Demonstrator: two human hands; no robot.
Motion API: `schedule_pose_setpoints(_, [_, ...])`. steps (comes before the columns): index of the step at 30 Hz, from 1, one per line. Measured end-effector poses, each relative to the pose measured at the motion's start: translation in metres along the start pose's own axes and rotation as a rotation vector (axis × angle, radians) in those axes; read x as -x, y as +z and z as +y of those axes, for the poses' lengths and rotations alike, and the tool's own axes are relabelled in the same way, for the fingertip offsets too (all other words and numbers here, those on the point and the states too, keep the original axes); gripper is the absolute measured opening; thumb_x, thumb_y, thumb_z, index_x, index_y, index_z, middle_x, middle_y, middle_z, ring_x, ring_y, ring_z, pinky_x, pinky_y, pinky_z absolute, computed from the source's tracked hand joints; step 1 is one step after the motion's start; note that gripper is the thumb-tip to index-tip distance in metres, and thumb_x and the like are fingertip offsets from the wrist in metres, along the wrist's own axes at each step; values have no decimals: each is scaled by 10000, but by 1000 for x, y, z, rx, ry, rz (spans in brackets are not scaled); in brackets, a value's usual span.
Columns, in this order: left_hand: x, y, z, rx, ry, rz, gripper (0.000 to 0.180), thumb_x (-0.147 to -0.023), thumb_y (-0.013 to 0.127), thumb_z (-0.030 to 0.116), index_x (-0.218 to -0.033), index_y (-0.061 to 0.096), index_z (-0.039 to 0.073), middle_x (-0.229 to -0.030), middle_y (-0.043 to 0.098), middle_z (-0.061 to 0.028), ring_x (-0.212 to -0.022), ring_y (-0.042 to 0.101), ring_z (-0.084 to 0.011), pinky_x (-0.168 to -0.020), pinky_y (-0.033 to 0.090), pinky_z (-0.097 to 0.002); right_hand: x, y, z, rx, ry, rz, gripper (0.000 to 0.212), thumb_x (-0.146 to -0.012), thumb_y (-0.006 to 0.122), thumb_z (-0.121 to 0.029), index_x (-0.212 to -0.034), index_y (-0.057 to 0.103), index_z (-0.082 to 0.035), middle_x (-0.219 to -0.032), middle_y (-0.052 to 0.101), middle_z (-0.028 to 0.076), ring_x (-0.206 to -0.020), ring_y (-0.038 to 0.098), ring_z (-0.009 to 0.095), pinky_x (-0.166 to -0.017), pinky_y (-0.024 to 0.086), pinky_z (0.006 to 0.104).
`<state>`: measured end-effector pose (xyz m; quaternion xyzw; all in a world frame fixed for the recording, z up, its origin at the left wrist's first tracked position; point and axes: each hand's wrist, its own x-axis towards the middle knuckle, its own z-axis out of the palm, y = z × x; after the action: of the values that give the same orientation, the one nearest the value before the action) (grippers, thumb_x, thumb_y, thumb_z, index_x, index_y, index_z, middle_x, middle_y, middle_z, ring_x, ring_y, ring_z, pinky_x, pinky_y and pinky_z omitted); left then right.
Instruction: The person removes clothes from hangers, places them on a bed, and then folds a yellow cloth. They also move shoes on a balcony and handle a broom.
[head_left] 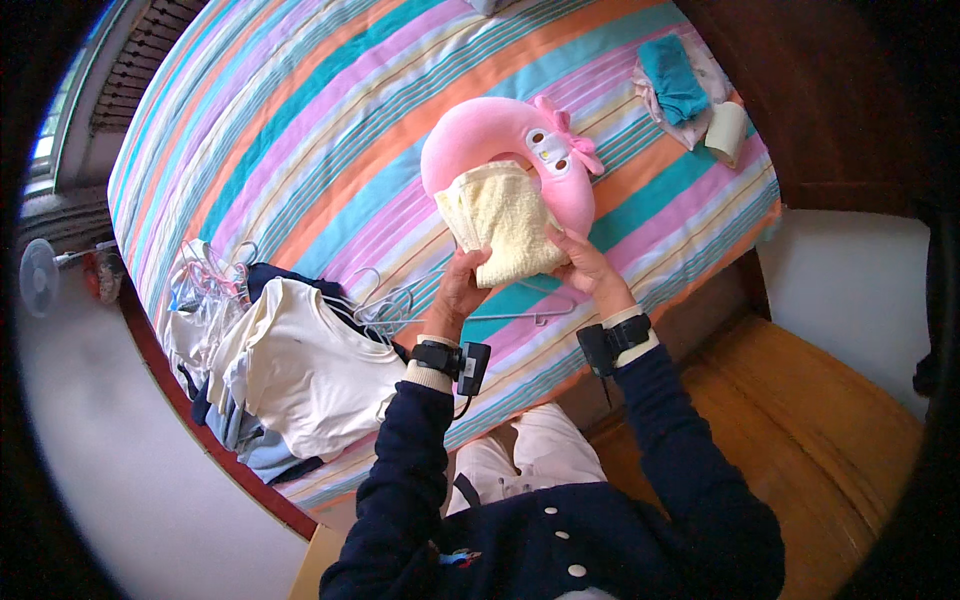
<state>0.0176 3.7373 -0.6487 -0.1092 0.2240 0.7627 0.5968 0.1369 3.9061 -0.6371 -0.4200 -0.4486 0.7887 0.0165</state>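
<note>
A folded pale yellow towel [508, 222] is held between my two hands, above the near side of a pink U-shaped neck pillow [468, 145]. Fingers of my left hand [463, 284] close on the towel's lower left edge. My right hand [588, 268] grips its lower right corner, the fingertips partly hidden by the cloth. The towel covers part of the pillow's inner curve. On the pillow's right arm show an animal face and a pink bow.
A striped bedspread [330, 150] lies beneath everything. White hangers [400, 305] rest left of my left wrist, beside a cream shirt [310, 365] on a clothes pile. Far right are a teal folded cloth [673, 80] and a cream roll-shaped item [727, 134].
</note>
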Motion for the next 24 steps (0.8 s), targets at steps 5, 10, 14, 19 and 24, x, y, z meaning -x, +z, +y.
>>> schedule_pose_setpoints(5, [9, -6, -11, -161, 122, 99, 514, -826, 588, 238, -1274, 383, 91, -1176, 530, -77, -1032, 520, -175, -896, 401, -322, 9, -31, -19, -202, -177, 38, 523, -799, 651, -149, -1247, 397, -55, -1114, 529, 37, -976, 526, 134, -791, 453, 277])
schedule_pose_setpoints(10, [62, -80, -27, -333, 197, 686, 358, -853, 548, 209, -1176, 464, 81, -1037, 581, -42, -909, 538, -130, -753, 412, -258, -32, -81, 7, 64, -15, 265, 417, -835, 620, -222, -1174, 457, -43, -1060, 553, 35, -923, 540, 123, -748, 446, 250])
schedule_pose_setpoints(14, [124, -131, -42, -167, 292, 871, 250, -824, 559, 146, -1067, 536, 90, -898, 593, -7, -783, 537, -102, -669, 412, -246, -25, -91, 59, 264, -319, 437, 319, -876, 523, -351, -844, 577, -38, -789, 585, 51, -738, 545, 179, -622, 416, 329])
schedule_pose_setpoints(19, [189, -163, -58, -147, 344, 1215, 246, -778, 542, 65, -1022, 568, 81, -814, 564, 27, -663, 490, -58, -574, 381, -230, 9, -19, 144, 1254, -788, 271, 249, -847, 538, -286, -829, 580, -41, -685, 570, 121, -631, 536, 316, -606, 423, 401])
schedule_pose_setpoints(24, [240, -205, -72, -213, 457, 1348, 240, -764, 513, 18, -990, 591, 34, -802, 558, 9, -645, 466, -50, -565, 389, -202, 18, 25, 168, 1079, -366, 131, 262, -848, 545, -298, -881, 585, -41, -702, 587, 127, -704, 575, 333, -623, 434, 425])
